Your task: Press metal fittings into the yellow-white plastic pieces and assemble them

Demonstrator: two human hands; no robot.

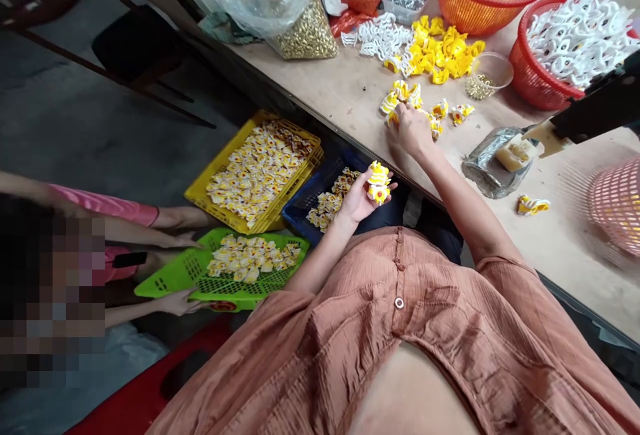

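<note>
My left hand is below the table's edge and holds a small stack of yellow-and-white plastic pieces between thumb and fingers. My right hand rests on the wooden table, fingers curled down over a little group of assembled yellow-and-white pieces. Two more such pieces lie just to its right. Further back sit a pile of loose yellow parts and a pile of white parts.
A yellow crate, a blue crate and a green tray of finished pieces sit on the floor; another person holds the green tray. Red baskets, a small bowl, bags and a foil packet crowd the table.
</note>
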